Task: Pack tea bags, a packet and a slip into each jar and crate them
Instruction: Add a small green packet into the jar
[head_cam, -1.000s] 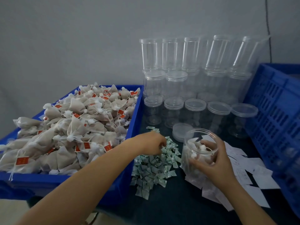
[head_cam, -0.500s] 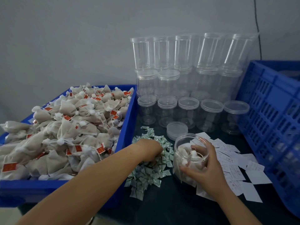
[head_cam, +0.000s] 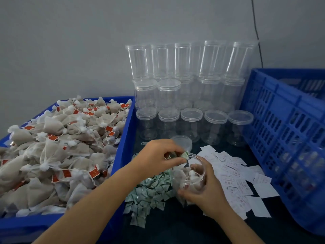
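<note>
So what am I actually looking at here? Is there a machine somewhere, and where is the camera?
No machine: these are a person's two bare hands, filmed by a camera worn on their head, looking forward and down.

The right hand grips an open clear jar that already holds some tea bags. The left hand pinches a small green-printed packet just above the jar's mouth.

On the dark table lies a pile of the same packets, with white paper slips scattered to the right. A blue tray on the left is heaped with tea bags. Behind stand stacked empty lidded jars, with one loose lid in front of them. On the right is a blue slatted crate.
</note>
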`<act>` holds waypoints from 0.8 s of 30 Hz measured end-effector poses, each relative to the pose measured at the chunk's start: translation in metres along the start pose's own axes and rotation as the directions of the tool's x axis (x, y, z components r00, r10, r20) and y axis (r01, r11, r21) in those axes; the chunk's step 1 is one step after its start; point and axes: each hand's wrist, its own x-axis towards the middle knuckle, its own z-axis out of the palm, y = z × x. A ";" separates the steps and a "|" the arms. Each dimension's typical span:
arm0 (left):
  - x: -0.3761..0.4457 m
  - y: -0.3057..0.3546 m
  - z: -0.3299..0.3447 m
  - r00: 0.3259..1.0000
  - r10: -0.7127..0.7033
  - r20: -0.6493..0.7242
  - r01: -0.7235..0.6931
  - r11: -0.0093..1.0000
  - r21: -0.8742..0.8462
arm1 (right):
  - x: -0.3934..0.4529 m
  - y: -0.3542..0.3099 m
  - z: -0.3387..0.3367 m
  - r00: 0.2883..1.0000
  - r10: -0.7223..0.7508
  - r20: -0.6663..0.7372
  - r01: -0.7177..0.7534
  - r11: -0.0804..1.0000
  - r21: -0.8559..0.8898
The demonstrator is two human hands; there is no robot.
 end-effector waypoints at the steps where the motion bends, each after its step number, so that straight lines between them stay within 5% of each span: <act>1: 0.000 0.003 0.001 0.999 0.027 0.025 -0.027 1.000 0.015 | 0.001 0.000 0.002 1.000 -0.007 -0.001 0.007 1.000 -0.002; 15: -0.003 0.006 0.008 0.989 0.029 0.147 -0.069 0.958 0.277 | 0.006 -0.013 0.010 0.999 -0.045 -0.001 0.045 0.995 -0.087; 24: -0.001 0.003 0.012 0.956 -0.159 0.248 0.037 0.900 0.435 | 0.007 -0.016 0.012 0.997 -0.073 0.016 0.075 0.989 -0.125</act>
